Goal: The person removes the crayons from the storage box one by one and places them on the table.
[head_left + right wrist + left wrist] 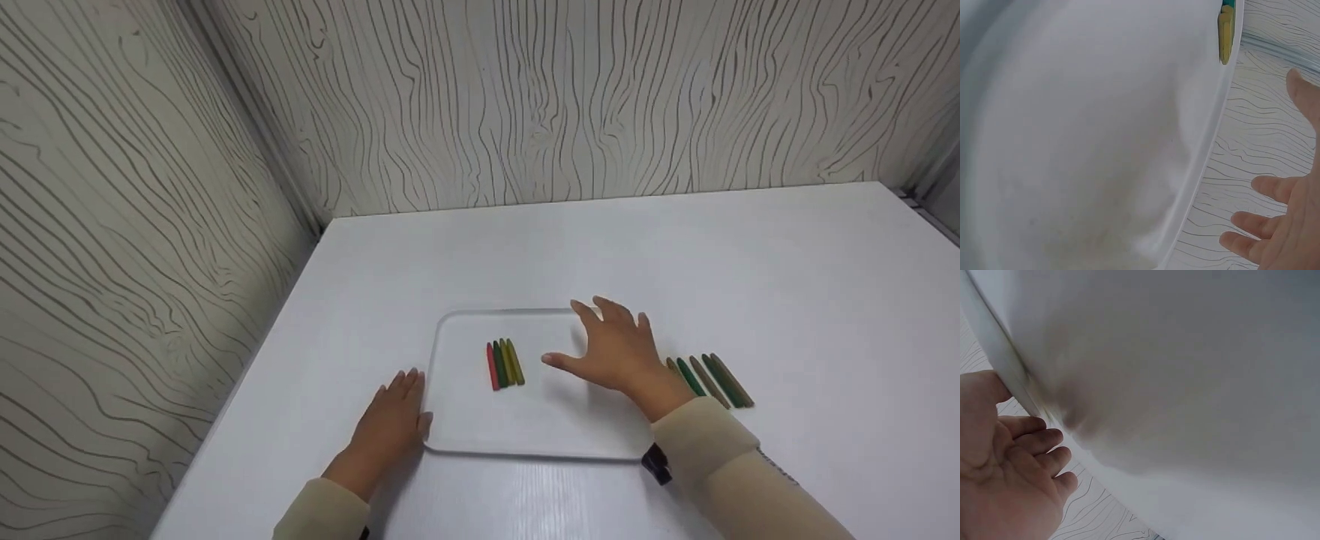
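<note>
A shallow white tray [536,454] lies on the white table. Left of its middle, several crayons [504,364] rest side by side: a red one, a dark green one and yellowish ones. My left hand [388,420] is at the tray's left edge, its thumb by the rim [1002,354] in the left wrist view. Over the right part of the tray my right hand [611,349] is spread, fingers apart, holding nothing. Right of the tray lies a second group of crayons [721,381], green and brownish, partly hidden behind the right wrist. The right wrist view shows yellowish crayons [1225,36] near the tray's far rim.
A wood-grain patterned wall [540,105] stands behind the table [600,247], and a similar panel [135,247] rises on the left. Something small and black [657,465] is at the right wrist, beside the tray's near right corner.
</note>
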The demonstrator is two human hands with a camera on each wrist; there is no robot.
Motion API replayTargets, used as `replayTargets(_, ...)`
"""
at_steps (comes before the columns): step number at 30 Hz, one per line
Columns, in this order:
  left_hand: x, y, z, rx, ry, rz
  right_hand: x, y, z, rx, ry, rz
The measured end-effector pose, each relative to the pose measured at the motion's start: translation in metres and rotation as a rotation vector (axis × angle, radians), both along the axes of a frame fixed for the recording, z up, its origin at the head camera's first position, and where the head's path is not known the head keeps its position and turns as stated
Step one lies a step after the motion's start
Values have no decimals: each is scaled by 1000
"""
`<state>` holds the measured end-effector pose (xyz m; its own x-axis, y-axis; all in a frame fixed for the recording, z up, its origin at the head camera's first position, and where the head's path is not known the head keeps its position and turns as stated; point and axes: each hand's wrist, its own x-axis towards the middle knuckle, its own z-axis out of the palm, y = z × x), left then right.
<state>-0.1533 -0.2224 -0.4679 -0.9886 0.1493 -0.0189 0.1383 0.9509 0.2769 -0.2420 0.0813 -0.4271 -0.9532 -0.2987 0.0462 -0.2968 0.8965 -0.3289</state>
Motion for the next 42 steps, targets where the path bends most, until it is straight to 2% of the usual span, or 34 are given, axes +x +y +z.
replayTargets(11, 0, 0, 2, 12, -15, 8, -3, -27, -5, 2, -3, 55)
replayTargets(18, 1, 0, 4, -1, -1, -26, -5, -40, -10, 16, -17, 87)
replayTargets(28, 1, 1, 3, -9, -6, 2, -8, -55, -19, 43, 6, 129)
replayTargets(37, 2, 1, 2, -18, 2, -2, -7, -62, -26, 51, 11, 128)
replayTargets(42, 1, 0, 1, -27, 5, -9, -7, -64, -28, 13, 1, 118)
